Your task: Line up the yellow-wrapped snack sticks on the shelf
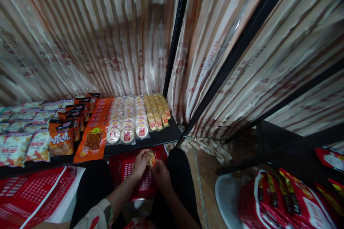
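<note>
My left hand and my right hand meet low in the view, over a red plastic basket between my knees. Both are closed on a small yellow snack packet held between them. Just above them is the front edge of a black shelf. On it lie rows of matching yellow packets, round white cakes in clear wrap, and long orange packs.
Further left on the shelf stand dark orange bags and pale snack bags. Striped plastic sheeting hangs behind the black shelf posts. Red packets fill a container at the right. Another red basket sits lower left.
</note>
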Motion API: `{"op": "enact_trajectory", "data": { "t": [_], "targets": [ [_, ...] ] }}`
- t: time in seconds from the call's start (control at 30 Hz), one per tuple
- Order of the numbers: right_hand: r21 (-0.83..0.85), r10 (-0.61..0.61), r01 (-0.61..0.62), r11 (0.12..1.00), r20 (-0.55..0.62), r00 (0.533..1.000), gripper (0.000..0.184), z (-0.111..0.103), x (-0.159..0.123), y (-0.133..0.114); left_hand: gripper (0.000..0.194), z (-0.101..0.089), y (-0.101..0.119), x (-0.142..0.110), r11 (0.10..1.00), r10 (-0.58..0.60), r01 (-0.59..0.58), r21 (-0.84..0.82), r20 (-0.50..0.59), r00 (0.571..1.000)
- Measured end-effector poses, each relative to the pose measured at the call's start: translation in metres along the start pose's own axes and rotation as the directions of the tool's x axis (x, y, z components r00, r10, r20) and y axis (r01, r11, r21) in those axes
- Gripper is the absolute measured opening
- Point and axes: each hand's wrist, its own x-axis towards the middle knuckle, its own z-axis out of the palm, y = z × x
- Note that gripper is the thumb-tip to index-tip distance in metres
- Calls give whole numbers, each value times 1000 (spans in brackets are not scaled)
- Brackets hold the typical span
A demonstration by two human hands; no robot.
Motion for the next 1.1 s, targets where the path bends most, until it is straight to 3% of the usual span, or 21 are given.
{"op": "enact_trajectory", "data": {
  "t": [0.27,0.53,0.87,1.1],
  "targets": [
    [-5,-41,41,999,-61,997,26,-7,6,1,34,6,-5,7,992,120,-122,43,38,992],
    [38,-107,112,993,-111,988,26,-14,12,3,38,19,2,8,980,185,-182,-75,24,983],
    [-304,-219,157,940,-184,958,28,-38,23,-7,25,35,14,14,965,260,-257,-54,78,962],
    [-337,-263,178,925,-229,937,28,-44,35,-5,25,52,25,16,957,289,-291,9,78,954]
  ]
}}
